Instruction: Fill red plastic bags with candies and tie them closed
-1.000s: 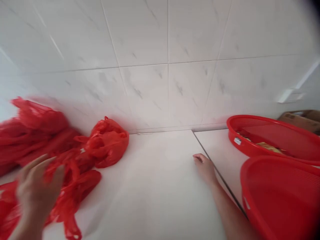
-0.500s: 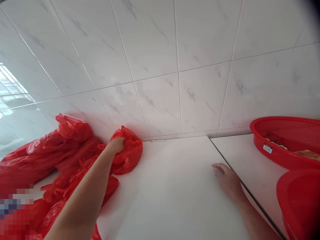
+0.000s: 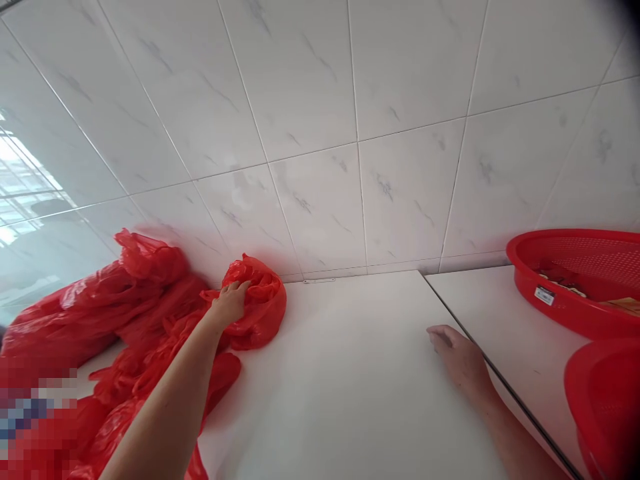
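My left hand [image 3: 232,303] reaches across to a bunched red plastic bag [image 3: 261,317] against the tiled wall. Its fingers lie stretched over the bag's crumpled top, touching it without a visible grip. What is inside the bag is hidden. On the white tabletop [image 3: 345,373], my right hand [image 3: 461,360] rests on its side, fingers loosely bent and a gap beside the thumb, holding nothing. More crumpled red plastic bags [image 3: 150,347] lie under and beside my left forearm.
A large filled red bag [image 3: 90,300] leans by the wall at left. On the right stand a red perforated basket [image 3: 575,307] with some items inside and a second red basket [image 3: 600,393], partly cut off. A dark seam [image 3: 493,370] divides the white surfaces.
My left hand's fingers have loosened and spread out on the bag, and the hand has drawn back slightly. My right hand stays in place; the view has shifted a little.
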A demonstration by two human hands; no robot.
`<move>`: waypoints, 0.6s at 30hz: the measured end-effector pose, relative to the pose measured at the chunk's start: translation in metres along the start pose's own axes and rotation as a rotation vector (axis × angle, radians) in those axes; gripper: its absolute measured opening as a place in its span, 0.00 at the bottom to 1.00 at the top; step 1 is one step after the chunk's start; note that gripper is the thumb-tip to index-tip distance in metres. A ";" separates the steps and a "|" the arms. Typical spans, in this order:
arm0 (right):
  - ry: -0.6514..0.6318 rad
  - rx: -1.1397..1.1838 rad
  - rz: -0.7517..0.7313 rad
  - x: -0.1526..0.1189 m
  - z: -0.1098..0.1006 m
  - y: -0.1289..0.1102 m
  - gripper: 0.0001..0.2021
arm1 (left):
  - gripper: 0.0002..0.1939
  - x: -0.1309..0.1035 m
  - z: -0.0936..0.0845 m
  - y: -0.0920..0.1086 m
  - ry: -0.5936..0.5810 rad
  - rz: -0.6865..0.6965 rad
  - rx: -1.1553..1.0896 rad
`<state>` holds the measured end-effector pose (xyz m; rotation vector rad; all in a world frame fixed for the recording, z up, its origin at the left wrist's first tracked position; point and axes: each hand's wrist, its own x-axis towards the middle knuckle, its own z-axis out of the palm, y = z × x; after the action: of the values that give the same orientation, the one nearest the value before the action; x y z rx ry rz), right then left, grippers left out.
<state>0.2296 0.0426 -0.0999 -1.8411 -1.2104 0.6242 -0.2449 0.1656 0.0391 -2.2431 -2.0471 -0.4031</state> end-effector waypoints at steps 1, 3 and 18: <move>0.000 -0.002 0.000 0.000 0.000 0.000 0.14 | 0.29 0.000 -0.005 0.005 0.016 0.020 0.006; -0.001 -0.007 0.001 0.000 0.000 -0.001 0.15 | 0.36 0.001 -0.011 0.017 0.038 0.079 0.007; -0.005 -0.006 -0.024 0.001 0.000 0.002 0.15 | 0.17 0.006 0.009 0.038 0.113 -0.043 -0.001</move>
<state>0.2313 0.0432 -0.1016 -1.8279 -1.2375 0.6131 -0.2058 0.1696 0.0362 -2.1276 -2.0411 -0.5217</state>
